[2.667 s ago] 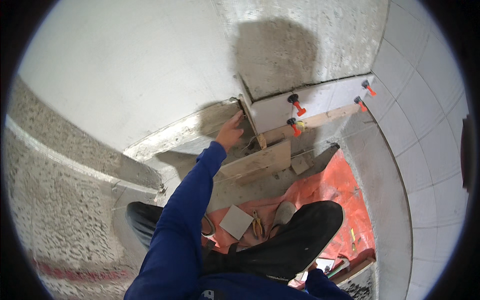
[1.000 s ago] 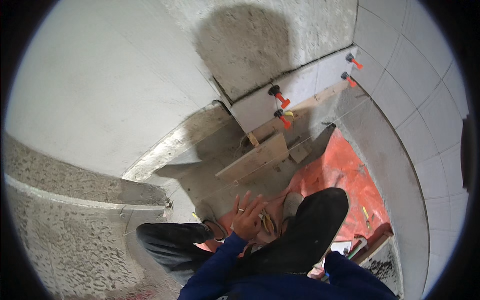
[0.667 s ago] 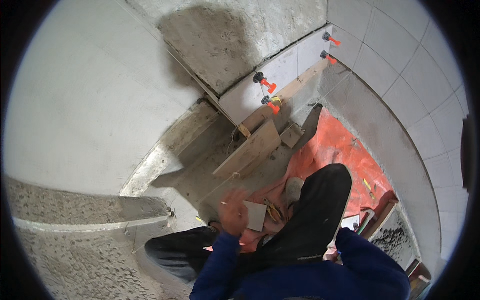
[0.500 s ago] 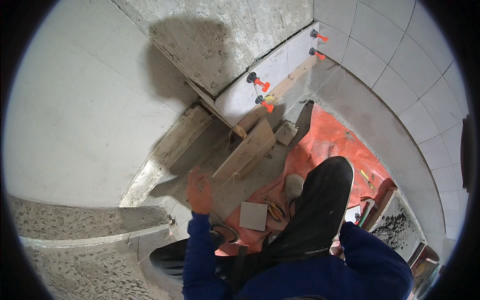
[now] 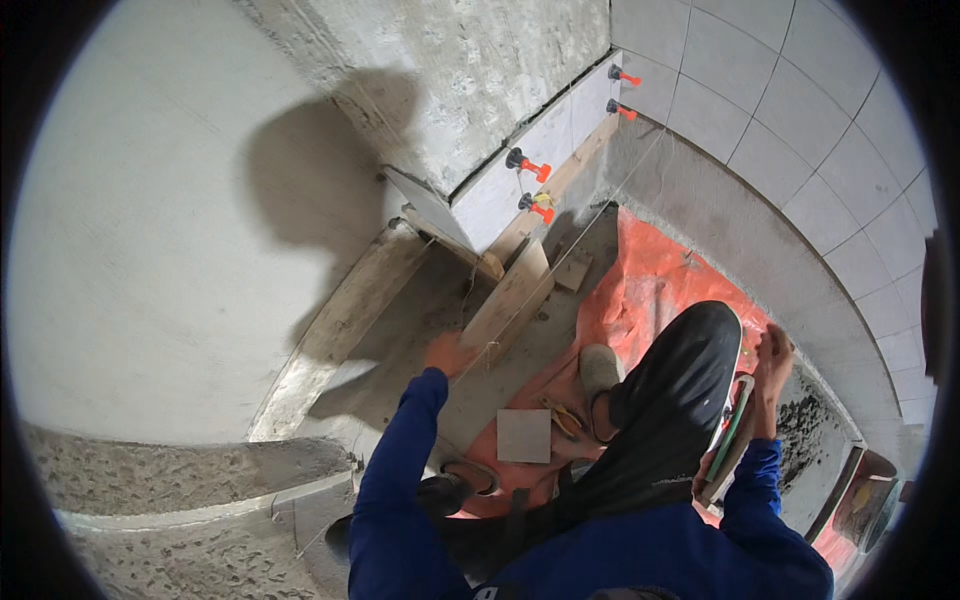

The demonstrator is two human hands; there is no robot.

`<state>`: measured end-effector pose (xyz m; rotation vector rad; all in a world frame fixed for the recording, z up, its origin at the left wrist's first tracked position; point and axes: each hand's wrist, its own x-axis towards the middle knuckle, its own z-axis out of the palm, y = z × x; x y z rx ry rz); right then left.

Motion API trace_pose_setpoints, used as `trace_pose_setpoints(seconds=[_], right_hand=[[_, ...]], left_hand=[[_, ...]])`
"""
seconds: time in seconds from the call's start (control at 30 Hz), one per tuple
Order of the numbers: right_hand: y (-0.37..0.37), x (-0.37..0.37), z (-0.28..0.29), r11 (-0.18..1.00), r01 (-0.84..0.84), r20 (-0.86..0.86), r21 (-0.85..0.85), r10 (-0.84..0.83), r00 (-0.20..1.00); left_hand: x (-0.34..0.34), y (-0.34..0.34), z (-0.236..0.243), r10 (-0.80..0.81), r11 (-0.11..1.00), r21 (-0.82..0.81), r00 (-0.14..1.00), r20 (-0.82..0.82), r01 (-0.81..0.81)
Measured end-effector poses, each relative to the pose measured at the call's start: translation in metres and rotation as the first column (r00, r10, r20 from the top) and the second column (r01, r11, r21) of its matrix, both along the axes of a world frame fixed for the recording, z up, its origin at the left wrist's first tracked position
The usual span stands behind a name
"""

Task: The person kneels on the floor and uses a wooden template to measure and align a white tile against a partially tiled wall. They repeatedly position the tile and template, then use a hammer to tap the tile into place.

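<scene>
My left hand (image 5: 450,353) is closed at the near end of a wooden board (image 5: 508,305) standing on edge on the floor. My right hand (image 5: 772,368) reaches past my knee and grips the far end of a wooden-edged piece (image 5: 733,452) beside the grey mortar (image 5: 798,425); my fingers partly hide it. A thin string (image 5: 570,252) runs past the board toward the wall. Between my feet lies a small square tile (image 5: 524,436), with yellow-handled pliers (image 5: 566,420) next to it.
Pale tile strips (image 5: 540,150) line the concrete corner, held with red-and-black levelling clips (image 5: 527,166). Wooden strips support them below. An orange sheet (image 5: 650,270) covers part of the floor. A low wall (image 5: 720,190) curves along the right, and a bucket (image 5: 868,510) stands lower right.
My left hand has moved from the air onto the board's near end. My right hand has come into view at the wooden-edged piece. The view has shifted slightly.
</scene>
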<state>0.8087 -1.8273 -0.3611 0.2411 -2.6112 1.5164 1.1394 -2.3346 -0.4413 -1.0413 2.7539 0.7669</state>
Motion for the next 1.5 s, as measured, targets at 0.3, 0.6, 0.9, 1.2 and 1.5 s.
trace_pose_setpoints(seconds=[0.3, 0.6, 0.9, 1.2, 1.5], right_hand=[[-0.138, 0.099, 0.106, 0.876, -0.450, -0.317, -0.173, 0.383, 0.868], [-0.166, 0.150, 0.046, 0.750, -0.591, -0.151, -0.297, 0.574, 0.805], [-0.180, 0.156, 0.041, 0.660, -0.658, -0.068, -0.364, 0.685, 0.725], [-0.170, 0.153, 0.037, 0.666, -0.620, -0.016, -0.414, 0.676, 0.737], [-0.197, 0.173, 0.034, 0.453, -0.757, 0.073, -0.471, 0.875, 0.479]], left_hand=[[-0.020, 0.040, 0.038, 0.098, 0.961, -0.259, 0.995, -0.031, -0.102], [0.041, 0.064, 0.161, -0.158, 0.784, -0.621, 0.972, -0.176, 0.015], [0.058, 0.065, 0.224, -0.194, 0.514, -0.853, 0.981, -0.017, 0.087], [0.094, 0.044, 0.226, -0.142, 0.613, -0.788, 0.989, -0.038, 0.057], [0.154, 0.099, 0.375, -0.055, 0.625, -0.748, 0.944, -0.327, -0.223]])
